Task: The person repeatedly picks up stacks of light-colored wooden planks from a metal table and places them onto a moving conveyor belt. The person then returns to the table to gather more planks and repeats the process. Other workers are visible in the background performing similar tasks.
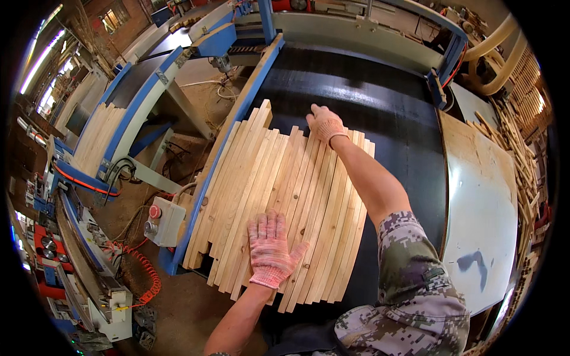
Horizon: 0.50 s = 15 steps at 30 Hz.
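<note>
A wide layer of pale wooden strips [285, 178] lies side by side on a black conveyor belt [404, 154], their ends uneven. My left hand [271, 246], in a pink knitted glove, rests flat on the near part of the strips with the fingers stretched forward and the thumb out to the right. At the far ends of the strips, right of the middle, is my gloved right hand [326, 123]. Its fingers are loosely bent and a little apart, with nothing visible in them; their undersides are hidden.
A blue side rail [237, 118] bounds the belt on the left, with a grey control box [164, 221] bearing a red button beside it. Further left, another conveyor carries wooden strips [98, 139]. A pale board [478, 207] lies at right, past which scrap sticks [516, 160] are heaped.
</note>
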Available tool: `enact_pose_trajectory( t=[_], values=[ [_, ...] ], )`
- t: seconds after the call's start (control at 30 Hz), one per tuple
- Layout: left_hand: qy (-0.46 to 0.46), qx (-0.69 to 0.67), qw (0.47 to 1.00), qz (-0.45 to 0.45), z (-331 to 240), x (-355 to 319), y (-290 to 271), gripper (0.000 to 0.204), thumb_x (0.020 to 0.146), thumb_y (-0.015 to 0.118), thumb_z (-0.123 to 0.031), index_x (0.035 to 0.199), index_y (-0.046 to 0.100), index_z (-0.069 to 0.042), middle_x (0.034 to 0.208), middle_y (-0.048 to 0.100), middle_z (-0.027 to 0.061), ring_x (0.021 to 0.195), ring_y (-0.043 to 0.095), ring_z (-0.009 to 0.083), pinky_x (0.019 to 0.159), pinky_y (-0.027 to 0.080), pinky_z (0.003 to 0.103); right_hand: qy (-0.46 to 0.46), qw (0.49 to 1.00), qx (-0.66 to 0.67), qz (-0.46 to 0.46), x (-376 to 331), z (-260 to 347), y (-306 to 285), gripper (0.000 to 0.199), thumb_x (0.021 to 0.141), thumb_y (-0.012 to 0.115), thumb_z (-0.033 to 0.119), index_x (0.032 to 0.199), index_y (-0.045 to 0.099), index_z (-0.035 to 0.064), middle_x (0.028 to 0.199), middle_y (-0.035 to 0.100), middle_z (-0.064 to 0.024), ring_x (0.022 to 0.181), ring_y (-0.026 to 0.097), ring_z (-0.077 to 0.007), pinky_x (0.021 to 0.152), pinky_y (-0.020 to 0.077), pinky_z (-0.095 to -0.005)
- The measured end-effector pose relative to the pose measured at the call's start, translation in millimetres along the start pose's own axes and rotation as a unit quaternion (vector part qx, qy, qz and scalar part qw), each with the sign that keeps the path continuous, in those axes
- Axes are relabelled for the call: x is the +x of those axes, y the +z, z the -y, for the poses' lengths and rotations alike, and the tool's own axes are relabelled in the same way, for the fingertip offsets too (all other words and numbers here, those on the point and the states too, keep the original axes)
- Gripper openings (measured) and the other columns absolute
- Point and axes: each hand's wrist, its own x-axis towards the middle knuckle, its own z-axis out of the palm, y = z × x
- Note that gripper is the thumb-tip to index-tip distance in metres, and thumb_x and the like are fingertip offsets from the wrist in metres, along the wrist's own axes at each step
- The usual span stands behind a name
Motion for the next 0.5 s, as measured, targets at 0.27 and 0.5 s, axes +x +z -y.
enact_pose_trajectory(
  t=[0.27,0.5],
  values=[
    [-0.013,-0.102,0.992,-0.075,6,0,-1,0.089,0.093,0.077,-0.053,0.156,0.051,0.004,0.161,0.052,0.0268,0.152,0.044,0.0434,0.132,0.023,0.058,-0.069,0.988,0.110,-0.078,-44,34,-88,0.066,0.107,0.059,0.055,0.153,0.062,0.0082,0.151,0.064,-0.0229,0.139,0.061,-0.0402,0.117,0.0491,-0.0465],
    [-0.110,-0.423,0.899,-0.020,-3,-24,-59,0.047,0.101,0.069,-0.009,0.146,0.060,0.002,0.107,0.076,0.0131,0.084,0.071,0.0197,0.074,0.059,0.036,-0.234,0.899,0.297,-0.219,-160,27,-157,0.085,0.104,0.070,0.045,0.168,0.038,-0.0001,0.163,0.052,-0.0285,0.148,0.056,-0.0388,0.124,0.0425,-0.0413]
  ],
)
